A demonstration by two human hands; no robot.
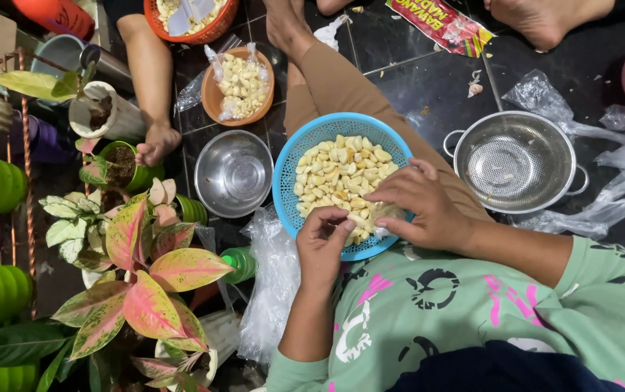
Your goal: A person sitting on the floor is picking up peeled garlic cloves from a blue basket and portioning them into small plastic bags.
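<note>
I see my left hand [323, 243] & right hand [421, 207] both pinched on one garlic clove [362, 216], at 6 o'clock of blue basket [287, 170]; steel colander [515, 161] at 3.

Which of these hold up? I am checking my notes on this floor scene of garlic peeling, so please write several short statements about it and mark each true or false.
1. The round blue plastic basket holds peeled garlic cloves. True.
2. The left hand and right hand both work at the basket's near edge. True.
3. The metal colander with two handles is heaped with cloves. False: it looks nearly empty.
4. The round steel bowl lies left of the blue basket. True.
5. The small orange bowl holds loose cloves only. False: its cloves sit in a clear plastic bag.
6. The pink-and-green leafy plant stands right of the colander. False: it stands far left.
</note>
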